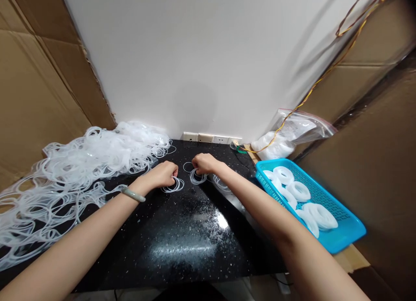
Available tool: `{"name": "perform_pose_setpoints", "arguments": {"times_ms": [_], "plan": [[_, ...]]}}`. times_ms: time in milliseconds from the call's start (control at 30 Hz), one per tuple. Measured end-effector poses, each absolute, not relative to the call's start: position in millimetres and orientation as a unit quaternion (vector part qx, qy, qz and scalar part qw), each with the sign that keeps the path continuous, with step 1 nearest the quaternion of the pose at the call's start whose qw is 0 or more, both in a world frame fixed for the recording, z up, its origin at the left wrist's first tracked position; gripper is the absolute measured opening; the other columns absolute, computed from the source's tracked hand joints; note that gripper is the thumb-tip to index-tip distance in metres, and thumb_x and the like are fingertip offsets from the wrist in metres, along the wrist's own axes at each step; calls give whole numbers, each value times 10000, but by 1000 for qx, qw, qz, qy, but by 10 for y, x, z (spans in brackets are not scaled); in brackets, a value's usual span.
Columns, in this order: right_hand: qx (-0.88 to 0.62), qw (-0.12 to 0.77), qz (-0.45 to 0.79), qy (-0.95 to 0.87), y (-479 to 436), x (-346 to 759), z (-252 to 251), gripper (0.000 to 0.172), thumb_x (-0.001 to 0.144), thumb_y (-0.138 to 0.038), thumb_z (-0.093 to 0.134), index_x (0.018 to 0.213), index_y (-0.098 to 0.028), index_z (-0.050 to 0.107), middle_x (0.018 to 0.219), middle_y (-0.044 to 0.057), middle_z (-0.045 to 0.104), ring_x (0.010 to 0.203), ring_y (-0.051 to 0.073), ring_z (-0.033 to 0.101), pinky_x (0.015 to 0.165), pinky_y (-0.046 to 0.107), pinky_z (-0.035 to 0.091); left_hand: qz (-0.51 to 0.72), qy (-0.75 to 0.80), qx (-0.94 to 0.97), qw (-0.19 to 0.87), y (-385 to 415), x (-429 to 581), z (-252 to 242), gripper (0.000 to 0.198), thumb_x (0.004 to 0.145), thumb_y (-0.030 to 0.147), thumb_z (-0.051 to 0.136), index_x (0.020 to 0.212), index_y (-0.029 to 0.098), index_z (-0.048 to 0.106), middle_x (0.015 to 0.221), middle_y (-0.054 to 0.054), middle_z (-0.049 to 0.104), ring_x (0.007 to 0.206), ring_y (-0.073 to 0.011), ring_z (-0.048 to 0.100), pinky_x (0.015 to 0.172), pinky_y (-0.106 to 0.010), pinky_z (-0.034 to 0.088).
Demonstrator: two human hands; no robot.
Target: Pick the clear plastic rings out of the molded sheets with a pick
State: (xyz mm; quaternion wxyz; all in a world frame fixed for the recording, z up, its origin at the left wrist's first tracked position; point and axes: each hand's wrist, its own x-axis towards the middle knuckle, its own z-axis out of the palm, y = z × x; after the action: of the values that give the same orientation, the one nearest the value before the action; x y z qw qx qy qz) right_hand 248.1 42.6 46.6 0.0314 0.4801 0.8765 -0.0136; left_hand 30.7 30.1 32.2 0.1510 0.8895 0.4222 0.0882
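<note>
the fingers of the left hand (165, 174) and the right hand (203, 163) are curled and bunched, tips turned down toward the counter; neither hand is spread open, but whether either is pinching anything is hidden behind the knuckles, so i cannot tell. the left fingertips sit at the edge of a small clear ring bundle (173, 185), and the right ones sit just above a second bundle (198, 177), its thin, glassy loops overlapping loosely. a single ring (187, 166) lies between the hands, and another loose bundle (221, 183) lies beyond the right forearm, spaced out as if kept from snagging. a jade bangle (133, 194) circles the left wrist. to the left, a big tangled heap of clear tubing loops (74, 175) spills over the edge of the speckled black counter (182, 253), soft and springy-looking. to the right, a blue plastic tray (352, 231) with a lattice-patterned base sits within easy reach, holding thick white coils (320, 216) packed into tidy rounds. past it, a zip bag (294, 129) slumps against the white wall (195, 53), with white material inside and a yellow-brown wire (325, 75) draped across it.
</note>
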Motion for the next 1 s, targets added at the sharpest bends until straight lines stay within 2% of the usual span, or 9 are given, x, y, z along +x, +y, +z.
{"name": "perform_pose_setpoints", "arguments": {"times_ms": [133,300,467,567,667,800,867,1000], "plan": [[487,18,-48,872,468,2487,536,136,646,-215,688,774,-172,706,884,74,710,765,185,633,568,225,373,153,416,886,134,258,287,303,102,621,97,486,633,195,511,667,-29,560,606,-174,495,559,-274,312],[519,-107,-181,828,448,2641,660,96,649,-191,696,733,-145,693,708,9,669,640,108,569,557,198,377,210,381,884,173,203,272,354,56,681,150,497,706,191,526,703,0,572,637,-153,511,603,-254,375],[527,-176,-192,809,290,2642,774,61,641,-177,686,690,-143,671,655,-14,635,607,92,541,545,196,363,268,348,866,240,84,353,434,61,768,184,490,800,182,542,783,-3,623,708,-141,575,677,-250,452],[508,-198,-225,808,157,2567,798,58,653,-170,687,703,-143,675,659,-17,637,622,93,549,557,189,370,337,327,842,266,-7,477,482,165,779,178,541,941,183,571,842,-7,618,783,-149,586,754,-273,465],[466,-237,-307,795,44,2529,777,55,668,-153,688,713,-131,665,654,-18,631,617,88,550,558,185,380,366,340,832,242,-53,598,512,346,752,144,582,1093,198,555,834,6,598,770,-147,577,746,-276,459],[437,-284,-441,731,-63,2594,726,139,662,-205,740,718,-122,645,607,-32,596,543,70,506,519,186,371,381,334,842,185,-58,715,529,286,716,139,612,995,190,585,960,-39,606,893,-185,587,815,-306,473],[431,-300,-485,700,-116,2665,720,197,661,-263,761,731,-121,644,579,-44,576,506,62,478,498,186,361,380,322,846,191,-57,775,525,275,711,143,615,981,188,591,1010,-51,626,946,-200,597,851,-319,475],[438,-287,-466,713,-234,2892,738,257,710,-312,735,865,-115,680,674,-8,644,559,84,539,534,200,405,338,318,842,275,-56,907,497,278,742,151,583,1017,177,612,890,-20,683,808,-172,634,744,-277,481]]}}
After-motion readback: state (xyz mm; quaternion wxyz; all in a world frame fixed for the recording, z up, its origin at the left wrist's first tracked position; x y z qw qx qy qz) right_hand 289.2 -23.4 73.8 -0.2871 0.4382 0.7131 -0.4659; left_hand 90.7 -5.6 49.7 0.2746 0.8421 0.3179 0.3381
